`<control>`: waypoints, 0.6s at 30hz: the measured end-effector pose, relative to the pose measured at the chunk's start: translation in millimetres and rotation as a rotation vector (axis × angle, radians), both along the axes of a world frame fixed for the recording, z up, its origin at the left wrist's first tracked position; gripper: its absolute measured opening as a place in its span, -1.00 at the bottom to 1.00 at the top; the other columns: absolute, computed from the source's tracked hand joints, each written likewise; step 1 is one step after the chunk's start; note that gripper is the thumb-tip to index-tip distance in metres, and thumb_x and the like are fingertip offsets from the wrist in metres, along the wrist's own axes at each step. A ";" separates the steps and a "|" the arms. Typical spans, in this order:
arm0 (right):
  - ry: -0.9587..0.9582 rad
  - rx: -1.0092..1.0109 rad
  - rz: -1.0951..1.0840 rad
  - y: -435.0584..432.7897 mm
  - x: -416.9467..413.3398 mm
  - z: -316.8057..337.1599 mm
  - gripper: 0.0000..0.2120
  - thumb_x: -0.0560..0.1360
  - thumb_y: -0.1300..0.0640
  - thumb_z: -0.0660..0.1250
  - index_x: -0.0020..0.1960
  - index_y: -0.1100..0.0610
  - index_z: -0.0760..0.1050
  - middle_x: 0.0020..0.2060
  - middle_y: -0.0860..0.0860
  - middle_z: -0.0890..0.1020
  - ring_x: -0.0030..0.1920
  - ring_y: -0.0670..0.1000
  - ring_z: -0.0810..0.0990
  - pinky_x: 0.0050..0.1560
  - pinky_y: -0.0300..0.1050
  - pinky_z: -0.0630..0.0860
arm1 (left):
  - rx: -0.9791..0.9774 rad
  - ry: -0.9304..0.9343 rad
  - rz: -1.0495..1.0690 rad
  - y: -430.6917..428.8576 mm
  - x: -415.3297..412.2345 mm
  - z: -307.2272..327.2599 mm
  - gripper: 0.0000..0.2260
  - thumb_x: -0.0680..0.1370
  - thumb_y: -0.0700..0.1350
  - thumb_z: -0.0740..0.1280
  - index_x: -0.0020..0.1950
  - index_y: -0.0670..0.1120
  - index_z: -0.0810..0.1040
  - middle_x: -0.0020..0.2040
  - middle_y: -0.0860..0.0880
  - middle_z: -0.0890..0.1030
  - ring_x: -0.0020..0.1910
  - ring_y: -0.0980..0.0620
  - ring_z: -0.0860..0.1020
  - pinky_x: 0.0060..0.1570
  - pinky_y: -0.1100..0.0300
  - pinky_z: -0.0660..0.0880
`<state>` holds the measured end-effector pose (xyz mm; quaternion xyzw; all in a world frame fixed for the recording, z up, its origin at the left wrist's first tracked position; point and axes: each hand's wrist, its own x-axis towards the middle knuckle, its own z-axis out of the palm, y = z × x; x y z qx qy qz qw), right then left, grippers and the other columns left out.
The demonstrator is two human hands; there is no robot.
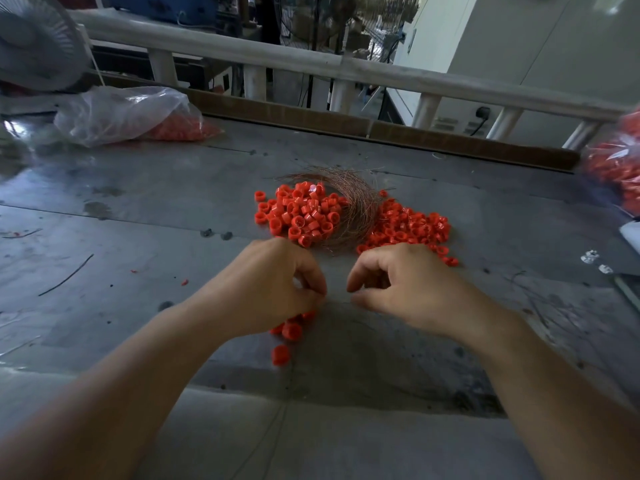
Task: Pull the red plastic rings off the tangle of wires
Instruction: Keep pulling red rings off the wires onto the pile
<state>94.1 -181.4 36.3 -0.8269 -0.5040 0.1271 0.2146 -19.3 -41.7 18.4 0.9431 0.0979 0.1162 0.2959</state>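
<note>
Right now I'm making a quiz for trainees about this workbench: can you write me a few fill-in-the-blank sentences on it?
1. The rings heaped on the table are coloured ____.
2. The copper wire tangle lies ____ the two ring heaps.
3. Far left, a clear plastic ____ holds more rings.
4. A few rings hang below the ____ hand.

Missing words: red; between; bag; left
</note>
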 end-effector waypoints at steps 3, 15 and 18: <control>-0.077 -0.046 0.024 3.3 0.8 -7.6 -0.94 0.41 0.10 0.41 -0.12 -0.01 0.60 -0.28 -0.15 0.54 -0.25 -0.22 0.48 -0.20 -0.39 0.39 | 0.050 0.028 -0.032 -1.0 0.5 -1.3 -0.92 0.38 -0.13 0.47 -0.16 0.03 0.67 -0.34 0.31 0.47 -0.26 0.57 0.40 -0.25 0.64 0.29; -0.008 -0.035 0.111 6.1 -5.0 -12.3 -0.91 0.43 0.10 0.39 -0.07 0.03 0.62 -0.22 -0.17 0.59 -0.23 -0.25 0.48 -0.21 -0.52 0.36 | 0.010 -0.088 0.239 15.5 5.1 -4.7 -0.95 0.41 -0.12 0.42 -0.22 0.03 0.65 -0.37 0.23 0.55 -0.28 0.39 0.50 -0.36 0.54 0.36; 0.037 0.006 0.080 4.6 -2.1 -8.9 -0.91 0.43 0.04 0.39 -0.11 0.03 0.62 -0.31 -0.21 0.55 -0.28 -0.28 0.50 -0.23 -0.50 0.37 | 0.071 -0.156 0.432 29.4 12.0 -11.0 -0.87 0.43 -0.16 0.40 -0.05 0.00 0.64 -0.23 0.14 0.56 -0.21 0.18 0.53 -0.27 0.35 0.33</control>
